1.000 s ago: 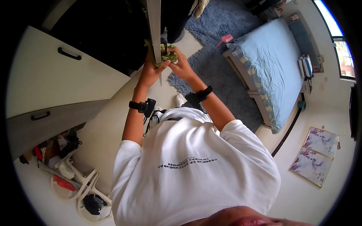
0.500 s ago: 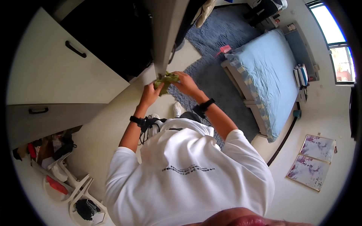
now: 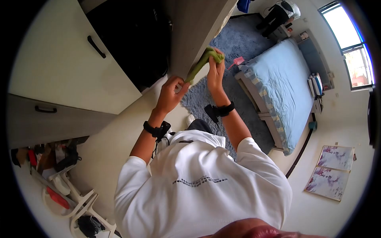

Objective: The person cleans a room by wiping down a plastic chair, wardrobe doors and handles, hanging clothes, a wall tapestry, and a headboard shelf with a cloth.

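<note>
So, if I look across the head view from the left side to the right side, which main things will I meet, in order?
White cabinet door → green cloth → bed with light-blue cover → window.

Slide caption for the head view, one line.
Left hand and right hand hold a green cloth between them beside a grey panel, with a bed to the right.

Green cloth [image 3: 201,64]: soft fabric, matt, creased
Cabinet door [image 3: 59,51]: smooth, flat panel with a faint sheen
Door handle [image 3: 96,47]: smooth; metal or plastic unclear
Rug [image 3: 238,37]: shaggy textile, rough and matt
Bedsheet [image 3: 283,87]: thin, wrinkled cloth, matt
T-shirt [image 3: 202,202]: smooth matt cloth, softly folded
Chair [image 3: 90,195]: smooth moulded plastic
</note>
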{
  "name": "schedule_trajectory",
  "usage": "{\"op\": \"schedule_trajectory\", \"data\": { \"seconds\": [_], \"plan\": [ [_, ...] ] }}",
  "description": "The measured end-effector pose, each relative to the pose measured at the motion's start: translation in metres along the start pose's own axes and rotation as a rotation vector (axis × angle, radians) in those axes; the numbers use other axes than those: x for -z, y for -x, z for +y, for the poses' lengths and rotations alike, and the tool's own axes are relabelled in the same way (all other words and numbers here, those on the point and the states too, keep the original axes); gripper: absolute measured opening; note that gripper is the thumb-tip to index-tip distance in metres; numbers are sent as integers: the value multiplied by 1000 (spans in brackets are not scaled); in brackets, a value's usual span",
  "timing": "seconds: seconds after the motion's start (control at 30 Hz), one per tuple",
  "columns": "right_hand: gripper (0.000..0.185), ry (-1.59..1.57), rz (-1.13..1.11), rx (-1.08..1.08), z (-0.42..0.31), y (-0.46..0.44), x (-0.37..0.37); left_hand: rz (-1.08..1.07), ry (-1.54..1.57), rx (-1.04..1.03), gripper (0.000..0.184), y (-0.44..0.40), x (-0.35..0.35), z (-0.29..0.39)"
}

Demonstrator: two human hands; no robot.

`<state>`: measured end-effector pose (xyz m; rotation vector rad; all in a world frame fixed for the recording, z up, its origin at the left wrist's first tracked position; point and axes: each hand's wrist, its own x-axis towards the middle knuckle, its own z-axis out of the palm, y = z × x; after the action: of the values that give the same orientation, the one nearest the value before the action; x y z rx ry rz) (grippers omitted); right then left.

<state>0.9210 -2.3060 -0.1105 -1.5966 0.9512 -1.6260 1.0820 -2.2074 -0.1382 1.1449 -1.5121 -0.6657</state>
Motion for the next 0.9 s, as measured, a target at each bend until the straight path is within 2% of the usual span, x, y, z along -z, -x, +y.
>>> {"op": "schedule_trajectory", "data": {
  "seconds": [0.1, 0.23, 0.3, 0.37, 0.43, 0.47, 0.53, 0.57, 0.63, 0.7, 0.73, 0.83, 0.9],
  "plan": [
    [25, -92, 21, 38, -27, -15, -18, 61, 5, -92, 20, -14, 12, 10],
    [29, 65, -8, 54, -16, -12, -24, 136, -9, -121, 19, -15, 29, -2],
    [28, 42, -50, 56, -5, -8, -28, 155, 81, 43, 24, -2, 31, -21],
    [26, -11, -65, 20, -2, -7, -33, 119, -6, 81, 27, 15, 32, -44],
    [26, -13, -204, -16, 7, -5, -33, 120, 175, 238, 28, 28, 27, -53],
    [27, 83, -229, 17, 16, -2, -33, 118, 175, 236, 28, 32, 27, -56],
    [30, 82, -308, -35, 28, 6, -36, 295, 134, 275, 27, 33, 26, -56],
    [30, 77, -332, -59, 36, 10, -38, 298, 134, 273, 27, 27, 26, -56],
    [31, 35, -383, -121, 30, 10, -39, 551, 37, 196, 25, 14, 32, -43],
    [37, -4, -492, -109, 16, 5, -41, 601, 44, 144, 24, -2, 39, -30],
    [45, 42, -535, -46, 2, -3, -39, 647, 57, 88, 24, -12, 43, -22],
    [50, -37, -535, -134, -43, -30, -36, 694, -10, -4, 24, -30, 55, 1],
    [49, -44, -509, -61, -51, -40, -39, 667, -98, -294, 26, -45, 55, 21]
  ]
}}
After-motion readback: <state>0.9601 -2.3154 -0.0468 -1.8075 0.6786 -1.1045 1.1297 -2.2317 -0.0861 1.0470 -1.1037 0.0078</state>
